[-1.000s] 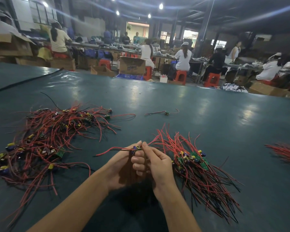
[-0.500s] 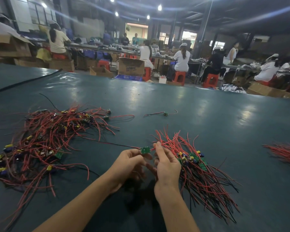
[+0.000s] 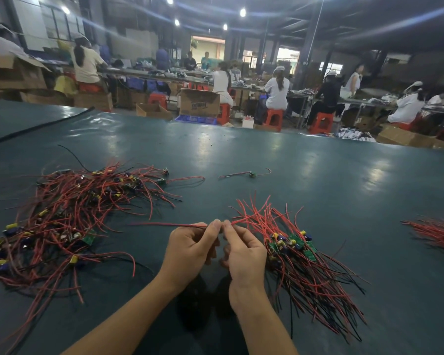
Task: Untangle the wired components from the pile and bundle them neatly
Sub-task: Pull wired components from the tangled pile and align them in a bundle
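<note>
One red wire (image 3: 169, 224) is being held above the dark green table (image 3: 318, 180), running thin and nearly level. The left hand (image 3: 190, 248) is pinching it at the fingertips, the remaining fingers curling loosely beneath. The wire's free length is extending leftward from that pinch towards the fringe of the tangled pile (image 3: 69, 221). The right hand (image 3: 244, 252) is pinching the same run just beside the left, the two sets of fingertips (image 3: 215, 224) almost touching, and a short red length is leaving the right pinch towards the sorted bundle (image 3: 300, 257). Whether a circuit board is sitting between the fingertips cannot be told; the fingers are covering that spot. The tangled pile is lying to the left of both hands, apart from them: red and black leads crossing in all directions, with yellow and blue capacitors and small green boards scattered through it. The sorted bundle is lying just right of the right hand, its green boards and capacitors gathering in one cluster at mid-length, red tips fanning away from the person and red and black tails trailing toward the near edge. A single wired component (image 3: 251, 173) is lying alone farther back on the table, apart from both heaps. A further sheaf of red wires (image 3: 436, 231) is showing at the right edge of view.
</note>
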Tool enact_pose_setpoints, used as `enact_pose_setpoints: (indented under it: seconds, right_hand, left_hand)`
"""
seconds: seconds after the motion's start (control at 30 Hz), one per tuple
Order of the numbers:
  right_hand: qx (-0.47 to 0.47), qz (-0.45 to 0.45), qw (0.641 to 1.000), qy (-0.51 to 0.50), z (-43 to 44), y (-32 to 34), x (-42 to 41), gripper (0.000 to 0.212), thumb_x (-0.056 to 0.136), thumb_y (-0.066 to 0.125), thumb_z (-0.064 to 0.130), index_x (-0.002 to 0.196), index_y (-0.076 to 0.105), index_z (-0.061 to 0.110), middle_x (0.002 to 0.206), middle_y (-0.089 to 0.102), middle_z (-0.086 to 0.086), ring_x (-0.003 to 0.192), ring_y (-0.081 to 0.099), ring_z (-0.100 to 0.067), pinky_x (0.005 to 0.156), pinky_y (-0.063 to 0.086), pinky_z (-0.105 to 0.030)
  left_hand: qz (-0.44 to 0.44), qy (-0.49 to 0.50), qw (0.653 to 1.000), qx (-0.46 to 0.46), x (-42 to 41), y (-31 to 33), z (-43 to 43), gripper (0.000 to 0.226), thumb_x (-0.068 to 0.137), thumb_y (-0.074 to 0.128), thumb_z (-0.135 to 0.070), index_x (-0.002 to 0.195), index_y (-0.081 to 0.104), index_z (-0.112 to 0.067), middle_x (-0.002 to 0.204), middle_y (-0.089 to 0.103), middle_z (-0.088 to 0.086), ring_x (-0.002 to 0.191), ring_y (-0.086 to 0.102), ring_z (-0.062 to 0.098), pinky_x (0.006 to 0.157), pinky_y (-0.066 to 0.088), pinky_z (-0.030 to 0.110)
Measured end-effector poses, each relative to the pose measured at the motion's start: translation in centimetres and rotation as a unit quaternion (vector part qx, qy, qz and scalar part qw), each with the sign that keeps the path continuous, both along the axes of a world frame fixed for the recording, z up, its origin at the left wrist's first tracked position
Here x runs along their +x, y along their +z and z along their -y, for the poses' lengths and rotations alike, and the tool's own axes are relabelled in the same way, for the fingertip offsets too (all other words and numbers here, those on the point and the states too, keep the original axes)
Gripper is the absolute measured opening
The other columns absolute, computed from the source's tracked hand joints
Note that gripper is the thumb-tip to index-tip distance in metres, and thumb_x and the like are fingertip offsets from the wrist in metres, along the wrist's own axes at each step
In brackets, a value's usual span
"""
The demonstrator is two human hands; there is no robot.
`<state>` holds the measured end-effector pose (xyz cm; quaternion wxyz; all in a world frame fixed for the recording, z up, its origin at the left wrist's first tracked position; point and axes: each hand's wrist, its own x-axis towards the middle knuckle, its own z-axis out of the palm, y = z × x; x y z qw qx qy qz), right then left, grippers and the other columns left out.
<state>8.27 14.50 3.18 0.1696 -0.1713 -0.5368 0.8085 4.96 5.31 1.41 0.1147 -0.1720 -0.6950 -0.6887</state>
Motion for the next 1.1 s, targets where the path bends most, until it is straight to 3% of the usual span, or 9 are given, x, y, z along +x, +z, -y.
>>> enact_pose_setpoints:
  seconds: [0.07, 0.13, 0.5, 0.73, 0.83, 0.93, 1.03, 1.1]
  right_hand:
    - [-0.032, 0.008, 0.999, -0.034, -0.6, 0.2, -0.3, 0.026, 0.086, 0.074, 0.016, 0.060, 0.068, 0.017, 0.054, 0.054, 0.002, 0.048, 0.045, -0.007, 0.047, 0.040, -0.024]
    - [-0.070, 0.006, 0.995, -0.068, -1.6, 0.6, -0.7, 0.028, 0.086, 0.074, 0.014, 0.059, 0.068, 0.017, 0.050, 0.048, 0.006, 0.042, 0.036, -0.004, 0.039, 0.033, -0.018]
    - [-0.181, -0.068, 0.965, -0.175, -5.4, 2.1, -0.8, 0.017, 0.090, 0.067, 0.006, 0.073, 0.067, 0.010, 0.056, 0.055, 0.002, 0.040, 0.036, -0.004, 0.035, 0.027, -0.016]
    - [-0.171, -0.043, 0.974, -0.139, -4.5, 1.6, -0.9, 0.015, 0.089, 0.070, 0.013, 0.074, 0.068, 0.016, 0.058, 0.061, 0.009, 0.040, 0.037, -0.004, 0.036, 0.029, -0.016]
    - [-0.102, -0.001, 0.991, -0.087, -3.8, 0.7, -1.1, 0.012, 0.093, 0.066, 0.017, 0.082, 0.071, 0.016, 0.063, 0.066, 0.008, 0.040, 0.040, -0.002, 0.036, 0.032, -0.016]
    - [0.032, 0.043, 0.998, -0.017, -2.5, -0.5, -1.2, 0.018, 0.096, 0.060, 0.016, 0.083, 0.072, 0.018, 0.064, 0.068, 0.008, 0.046, 0.047, -0.002, 0.042, 0.036, -0.017]
    - [0.190, 0.005, 0.982, 0.023, -1.1, -1.3, -1.0, 0.022, 0.094, 0.061, 0.010, 0.080, 0.070, 0.023, 0.066, 0.067, 0.006, 0.054, 0.054, 0.001, 0.057, 0.042, -0.017]
    - [0.268, -0.021, 0.963, 0.032, -0.5, -1.6, -1.0, 0.020, 0.093, 0.062, 0.009, 0.081, 0.070, 0.022, 0.068, 0.068, 0.006, 0.059, 0.058, -0.002, 0.061, 0.044, -0.015]
  left_hand:
    - [-0.009, 0.015, 1.000, 0.003, 0.1, 0.0, -0.1, 0.051, 0.091, 0.060, -0.041, 0.049, 0.059, -0.013, 0.044, 0.053, 0.003, 0.038, 0.047, 0.015, 0.041, 0.039, 0.023]
    - [-0.019, 0.022, 1.000, 0.006, 0.1, 0.1, -0.1, 0.052, 0.090, 0.060, -0.043, 0.049, 0.058, -0.011, 0.043, 0.052, 0.003, 0.037, 0.046, 0.015, 0.040, 0.039, 0.023]
    - [-0.110, 0.029, 0.992, -0.059, 0.2, 0.9, 0.7, 0.056, 0.087, 0.055, -0.045, 0.050, 0.054, -0.003, 0.045, 0.051, 0.007, 0.038, 0.049, 0.024, 0.039, 0.041, 0.035]
    - [-0.071, 0.064, 0.995, 0.007, -0.1, 1.1, 1.1, 0.039, 0.090, 0.061, -0.042, 0.066, 0.071, -0.013, 0.061, 0.070, 0.003, 0.039, 0.053, 0.020, 0.043, 0.043, 0.024]
    - [-0.066, 0.110, 0.991, 0.034, -0.4, 1.6, 1.5, 0.021, 0.089, 0.060, -0.036, 0.079, 0.073, -0.023, 0.069, 0.073, 0.002, 0.040, 0.052, 0.019, 0.045, 0.044, 0.024]
    - [-0.079, 0.119, 0.989, 0.026, -0.3, 1.9, 1.5, 0.016, 0.084, 0.062, -0.032, 0.089, 0.073, -0.021, 0.064, 0.069, 0.000, 0.039, 0.049, 0.011, 0.044, 0.042, 0.021]
    - [-0.105, 0.113, 0.988, 0.005, -0.2, 2.2, 1.0, 0.028, 0.080, 0.068, -0.025, 0.105, 0.072, -0.013, 0.060, 0.065, -0.003, 0.045, 0.052, 0.000, 0.050, 0.043, 0.013]
    - [-0.129, 0.095, 0.987, -0.003, -0.1, 2.7, 0.7, 0.029, 0.079, 0.071, -0.023, 0.106, 0.072, -0.012, 0.067, 0.068, -0.001, 0.051, 0.057, 0.003, 0.055, 0.046, 0.015]
